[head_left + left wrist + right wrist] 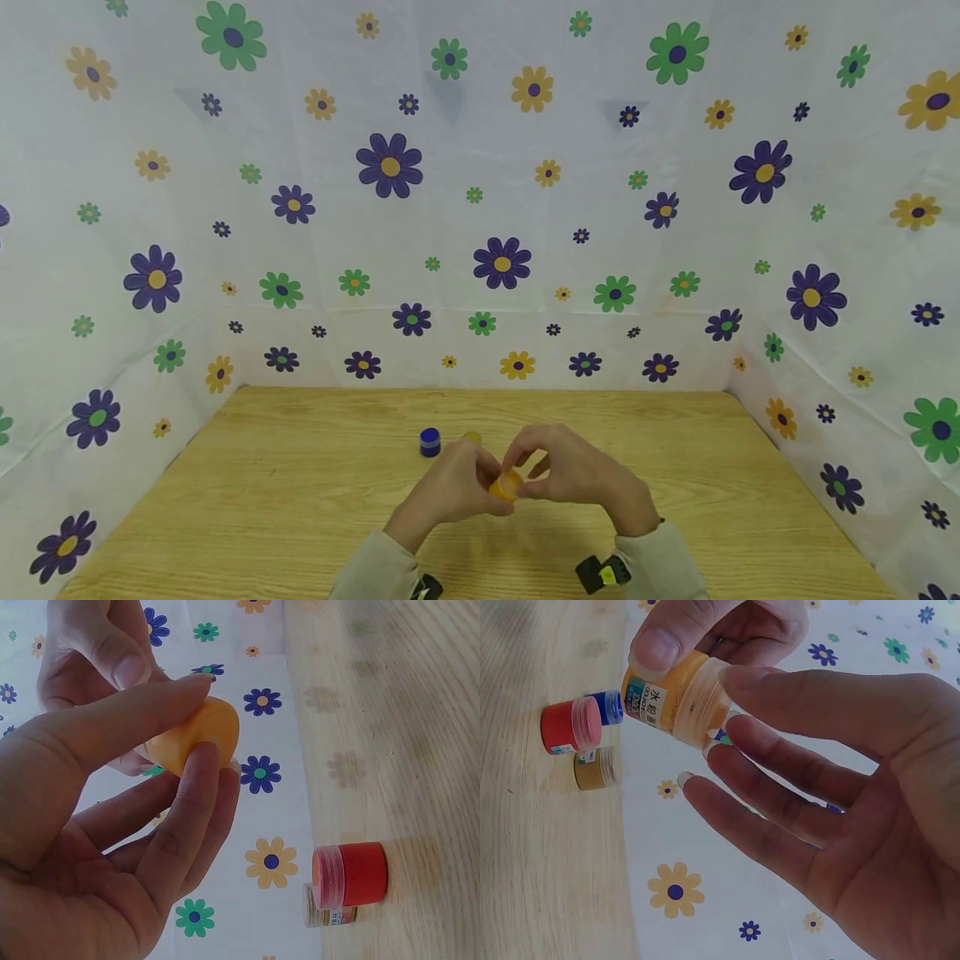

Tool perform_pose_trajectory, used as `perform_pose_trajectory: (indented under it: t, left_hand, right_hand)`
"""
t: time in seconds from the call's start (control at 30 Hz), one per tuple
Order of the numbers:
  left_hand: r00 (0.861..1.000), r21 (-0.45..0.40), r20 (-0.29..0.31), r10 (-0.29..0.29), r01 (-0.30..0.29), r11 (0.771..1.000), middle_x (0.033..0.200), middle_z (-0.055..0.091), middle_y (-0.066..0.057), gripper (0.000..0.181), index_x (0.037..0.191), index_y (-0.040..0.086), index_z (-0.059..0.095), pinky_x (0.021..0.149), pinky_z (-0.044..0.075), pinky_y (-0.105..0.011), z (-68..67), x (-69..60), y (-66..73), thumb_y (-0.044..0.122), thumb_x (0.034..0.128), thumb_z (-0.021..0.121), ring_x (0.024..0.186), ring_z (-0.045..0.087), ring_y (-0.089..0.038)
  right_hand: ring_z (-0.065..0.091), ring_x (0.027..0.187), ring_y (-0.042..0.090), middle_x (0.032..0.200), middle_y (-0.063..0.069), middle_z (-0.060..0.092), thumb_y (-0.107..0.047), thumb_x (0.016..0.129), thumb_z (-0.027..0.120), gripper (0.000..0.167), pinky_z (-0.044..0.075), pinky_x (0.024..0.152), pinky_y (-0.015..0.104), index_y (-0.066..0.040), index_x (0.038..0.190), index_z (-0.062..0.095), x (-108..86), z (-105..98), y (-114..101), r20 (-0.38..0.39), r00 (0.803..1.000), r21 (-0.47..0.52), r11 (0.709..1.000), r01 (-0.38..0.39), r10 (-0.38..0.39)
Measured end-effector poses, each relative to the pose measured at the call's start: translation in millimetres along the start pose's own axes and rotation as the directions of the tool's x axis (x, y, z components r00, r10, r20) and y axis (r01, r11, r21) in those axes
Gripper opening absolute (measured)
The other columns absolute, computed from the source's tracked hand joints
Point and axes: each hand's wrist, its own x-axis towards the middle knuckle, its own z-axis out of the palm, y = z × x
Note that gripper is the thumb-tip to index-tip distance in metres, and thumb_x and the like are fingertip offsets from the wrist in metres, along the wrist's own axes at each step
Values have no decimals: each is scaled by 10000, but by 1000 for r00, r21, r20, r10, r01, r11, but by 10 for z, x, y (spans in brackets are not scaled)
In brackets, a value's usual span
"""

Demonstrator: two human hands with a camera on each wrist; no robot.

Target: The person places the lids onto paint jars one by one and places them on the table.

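Note:
Above the table, my left hand (450,483) grips the body of a small paint jar (676,694) filled with orange-yellow paint, thumb and fingers round its base. The jar is tilted and has a printed label on its side. My right hand (573,471) pinches the clear lid (701,701) end between thumb and fingertips. Whether the lid is turned at all cannot be told. In the left wrist view the jar's bottom faces the camera and the lid is hidden behind it.
Beyond the hands on the wooden table (285,483) stand a blue jar (430,442), an ochre jar (594,769) and a red jar (564,727), close together. In the head view my left hand hides the red one. A flower-printed white cloth (480,225) encloses the table's back and sides.

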Motion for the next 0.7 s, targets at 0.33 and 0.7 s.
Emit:
perform_pose_trajectory:
  t: [0.33,0.7]
  left_hand:
    - [1000,4,-2,6,-6,1000,844,790,-45,231,909,47,811,654,591,-237,14,-1,2,113,718,923,718,700,-90]
    - [1000,5,9,-3,3,1000,820,773,-35,194,879,70,810,629,551,-227,17,2,16,120,727,919,703,661,-97]
  right_hand:
    - [706,973,168,1054,92,730,3,887,770,139,618,803,256,-74,1002,763,7,25,-22,13,1000,35,999,-25,25]
    - [643,794,22,947,30,769,-174,935,766,100,572,724,190,-84,979,771,29,30,-18,-7,1000,-78,997,-28,28]
